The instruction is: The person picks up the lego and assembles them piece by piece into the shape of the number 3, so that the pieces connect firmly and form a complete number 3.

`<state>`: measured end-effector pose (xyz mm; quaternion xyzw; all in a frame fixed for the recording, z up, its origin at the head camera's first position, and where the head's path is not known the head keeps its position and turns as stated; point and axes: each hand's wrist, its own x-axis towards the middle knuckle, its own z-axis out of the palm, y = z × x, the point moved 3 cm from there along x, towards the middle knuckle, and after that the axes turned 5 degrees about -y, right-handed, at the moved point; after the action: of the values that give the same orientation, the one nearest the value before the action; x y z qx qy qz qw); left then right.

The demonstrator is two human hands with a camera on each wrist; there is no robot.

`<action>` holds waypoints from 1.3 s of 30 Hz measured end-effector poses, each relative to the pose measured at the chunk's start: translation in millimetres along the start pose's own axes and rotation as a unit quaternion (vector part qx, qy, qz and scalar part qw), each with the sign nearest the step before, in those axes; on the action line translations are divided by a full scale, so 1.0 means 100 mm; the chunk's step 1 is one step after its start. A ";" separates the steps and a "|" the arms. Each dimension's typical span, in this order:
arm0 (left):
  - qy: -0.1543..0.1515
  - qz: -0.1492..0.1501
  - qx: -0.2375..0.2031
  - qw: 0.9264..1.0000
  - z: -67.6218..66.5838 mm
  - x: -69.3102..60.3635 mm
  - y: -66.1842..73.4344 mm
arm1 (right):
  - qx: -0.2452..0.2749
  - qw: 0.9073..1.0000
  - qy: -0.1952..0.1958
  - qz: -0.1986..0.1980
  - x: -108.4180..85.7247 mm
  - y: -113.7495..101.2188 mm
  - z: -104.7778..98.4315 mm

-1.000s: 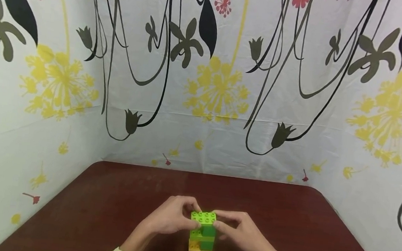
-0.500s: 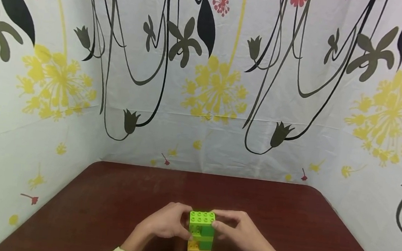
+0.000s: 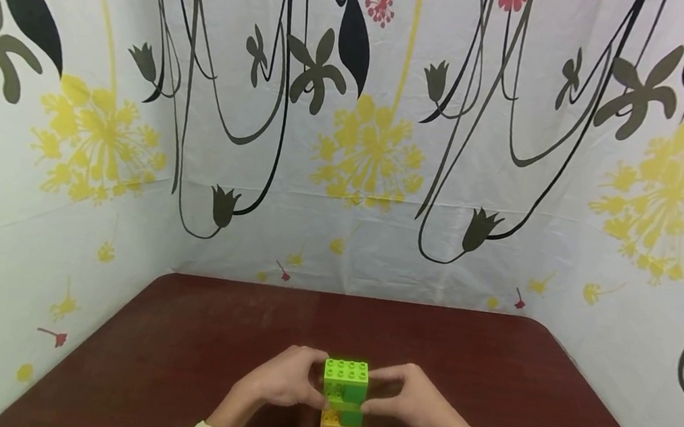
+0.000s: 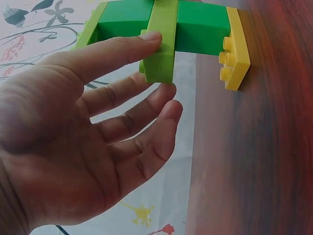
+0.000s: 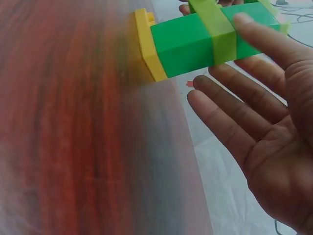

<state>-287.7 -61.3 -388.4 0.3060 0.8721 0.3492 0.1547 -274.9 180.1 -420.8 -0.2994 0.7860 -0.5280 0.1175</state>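
Note:
A stack of toy building bricks point(image 3: 353, 395) stands upright on the table. A yellow plate point(image 4: 238, 49) forms its base, a lime-green brick point(image 4: 162, 44) crosses the middle, and another lime brick point(image 3: 346, 371) with studs caps the top. Dark green bricks point(image 5: 183, 46) fill the levels between. My left hand point(image 3: 286, 378) holds the stack from the left, thumb on the middle lime brick and fingers behind it. From the right, my right hand point(image 3: 414, 397) holds it at about the same height, thumb in front. The fingertips behind the stack are partly hidden.
The dark reddish-brown table point(image 3: 235, 313) has rounded far corners. A white cloth point(image 3: 345, 173) printed with flowers and stems hangs behind it and along both sides.
My left thumb has slid down from the top brick to the middle one. My right thumb has followed, dropping from the top level to the middle. The stack stays in place.

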 end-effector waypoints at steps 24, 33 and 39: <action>0.071 -0.036 -0.198 0.977 0.01 0.02 -0.21 | 0.136 0.987 0.061 0.067 0.05 0.14 0.00; 0.086 -0.070 -0.209 0.971 0.10 0.08 -0.29 | 0.159 0.980 0.093 0.081 0.08 0.19 0.09; 0.106 -0.073 -0.215 0.968 0.15 0.10 -0.30 | 0.155 0.975 0.113 0.111 0.07 0.23 0.12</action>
<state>-300.5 -64.3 -421.2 0.1623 0.8078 0.5468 0.1486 -282.4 172.7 -445.9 -0.1262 0.7311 -0.6576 0.1307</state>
